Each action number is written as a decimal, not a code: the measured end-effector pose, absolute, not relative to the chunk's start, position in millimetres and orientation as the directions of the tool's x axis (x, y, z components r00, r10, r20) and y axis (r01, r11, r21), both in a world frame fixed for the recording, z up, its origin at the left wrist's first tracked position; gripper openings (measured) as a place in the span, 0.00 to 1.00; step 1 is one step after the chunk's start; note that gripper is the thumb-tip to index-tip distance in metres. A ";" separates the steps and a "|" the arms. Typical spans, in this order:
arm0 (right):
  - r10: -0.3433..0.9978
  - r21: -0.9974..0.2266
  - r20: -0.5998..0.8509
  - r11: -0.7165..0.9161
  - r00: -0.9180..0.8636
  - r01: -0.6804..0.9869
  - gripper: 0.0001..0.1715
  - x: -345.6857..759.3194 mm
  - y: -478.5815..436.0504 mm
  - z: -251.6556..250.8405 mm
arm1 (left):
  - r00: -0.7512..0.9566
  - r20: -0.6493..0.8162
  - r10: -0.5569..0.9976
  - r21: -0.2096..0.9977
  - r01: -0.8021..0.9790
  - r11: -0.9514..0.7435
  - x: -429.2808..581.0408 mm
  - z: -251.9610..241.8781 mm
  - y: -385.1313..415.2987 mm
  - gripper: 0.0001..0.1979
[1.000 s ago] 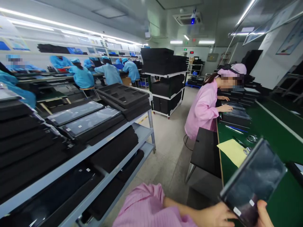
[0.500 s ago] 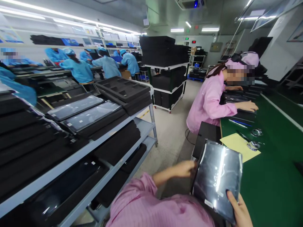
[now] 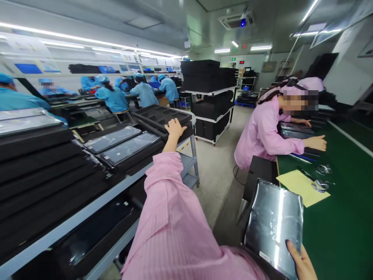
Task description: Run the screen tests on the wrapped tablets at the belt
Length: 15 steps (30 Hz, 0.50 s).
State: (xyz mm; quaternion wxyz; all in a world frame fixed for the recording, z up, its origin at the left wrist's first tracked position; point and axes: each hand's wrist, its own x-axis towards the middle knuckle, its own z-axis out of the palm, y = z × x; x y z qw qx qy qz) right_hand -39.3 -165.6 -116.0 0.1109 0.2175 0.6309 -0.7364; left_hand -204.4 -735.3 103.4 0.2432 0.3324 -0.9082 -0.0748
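Observation:
My right hand (image 3: 303, 260) grips a dark tablet-like panel (image 3: 274, 221) in glossy clear film by its lower right side, thumb on top. The panel is tilted at the bench edge and bears a small white label near its lower left corner. My left arm is stretched out over the cart. At its end my left hand (image 3: 175, 129), fingers apart, rests on the near right edge of a black foam tray (image 3: 163, 114) with several hollow compartments. Beside that tray lie two film-wrapped panels (image 3: 128, 147) in black foam.
A grey metal cart (image 3: 67, 217) carries stacked black foam trays (image 3: 32, 167). On the green bench (image 3: 335, 225) lie a yellow sheet (image 3: 300, 184) and small metal objects. A co-worker in pink (image 3: 262, 132) works at the bench. A white-framed rack (image 3: 210, 93) stands beyond the aisle.
My left hand has left the panel's side and swung out left and forward onto the foam tray. My right hand still holds the panel. The view has shifted slightly.

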 end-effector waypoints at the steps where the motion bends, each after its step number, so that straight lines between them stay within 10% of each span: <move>1: 0.101 -0.877 -0.463 -0.196 -0.881 0.439 0.54 -37.9 -166.2 -113.3 | -0.634 0.386 -0.670 0.326 -0.586 0.742 -206.7 107.1 -738.6 0.34; 15: 0.114 -0.896 -0.396 -0.267 -0.911 0.356 0.43 -31.5 -162.1 -119.4 | -0.145 0.490 -0.860 0.737 -0.459 0.497 -130.3 116.0 -780.7 0.27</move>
